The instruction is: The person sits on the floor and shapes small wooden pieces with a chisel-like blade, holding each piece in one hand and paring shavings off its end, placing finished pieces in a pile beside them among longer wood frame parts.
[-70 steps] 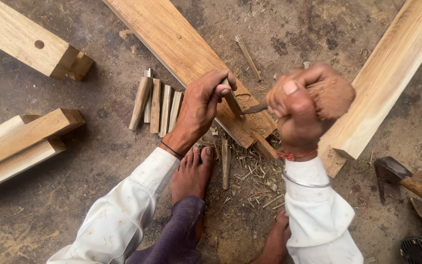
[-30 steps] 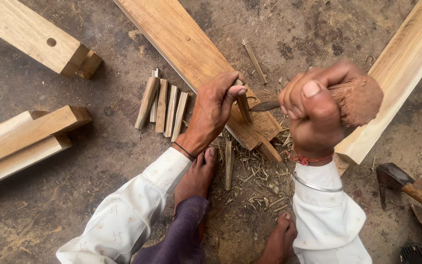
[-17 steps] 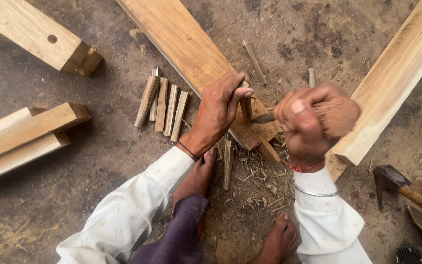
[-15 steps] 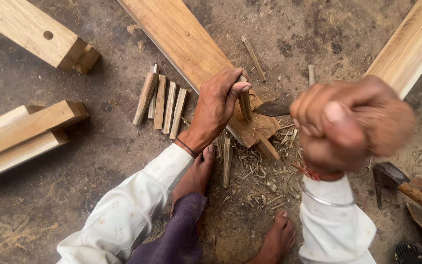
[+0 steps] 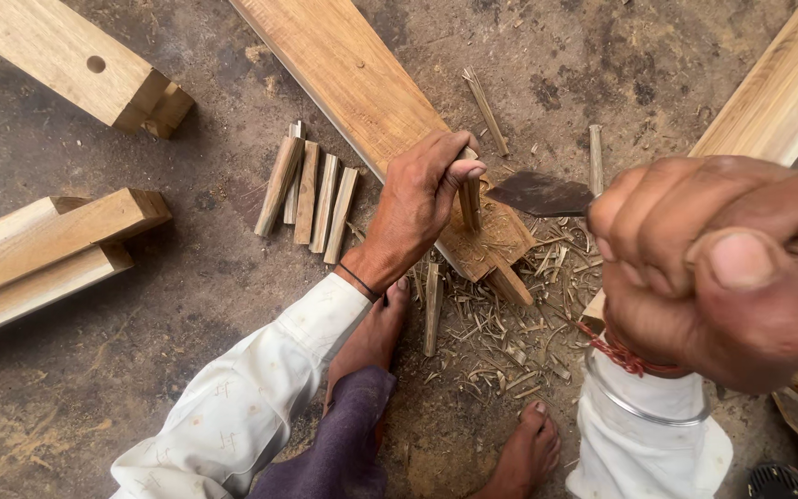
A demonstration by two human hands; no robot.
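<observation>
Holding a small wooden peg [image 5: 469, 199] upright on the plank [image 5: 362, 83] at frame centre, left hand [image 5: 417, 199] clamped round it; right hand [image 5: 704, 268] fisted on blade [image 5: 539, 192] handle, right foreground. Risk: blade glancing into left fingers [image 5: 459, 171], judging by closeness.

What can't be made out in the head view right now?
- Tool handle: buried in the right hand, which is close and blurred; only the dark blade shows.
- Lower end of the wooden peg: covered by the left hand.
- Right plank: cut by the frame edge.
- Dark object at bottom right: cropped, unidentifiable.
</observation>
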